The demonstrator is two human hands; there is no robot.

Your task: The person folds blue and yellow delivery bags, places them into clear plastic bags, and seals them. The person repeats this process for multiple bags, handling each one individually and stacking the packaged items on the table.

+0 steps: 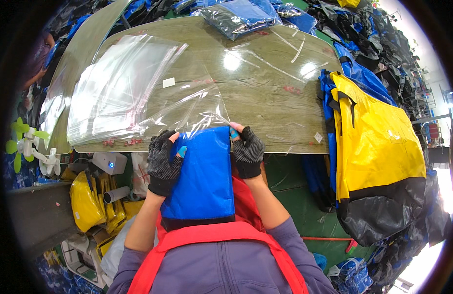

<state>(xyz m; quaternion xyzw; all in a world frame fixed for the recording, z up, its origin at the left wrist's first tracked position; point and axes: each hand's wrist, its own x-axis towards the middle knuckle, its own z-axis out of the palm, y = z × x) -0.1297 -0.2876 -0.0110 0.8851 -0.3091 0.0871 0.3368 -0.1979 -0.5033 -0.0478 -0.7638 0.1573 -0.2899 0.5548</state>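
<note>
A flat, folded blue bag [202, 171] with a black lower edge lies between my hands, against my body and the table's near edge. Its far end meets a clear plastic bag [199, 105] spread on the table; whether it is inside the plastic's mouth I cannot tell. My left hand [165, 161], in a black dotted fingerless glove, is closed on the blue bag's left side, thumb on top. At the far right corner, my right hand [248, 152], gloved alike, pinches the plastic's edge beside the blue bag. Blue wrap shows on both thumbs.
A pile of clear plastic bags [121, 88] covers the table's left. Folded blue packs [241, 17] sit at its far edge. Yellow-and-black bags [378, 132] hang over the right edge. A green-bladed fan [28, 142] and a white box [110, 162] stand at left. Another person [37, 59] is far left.
</note>
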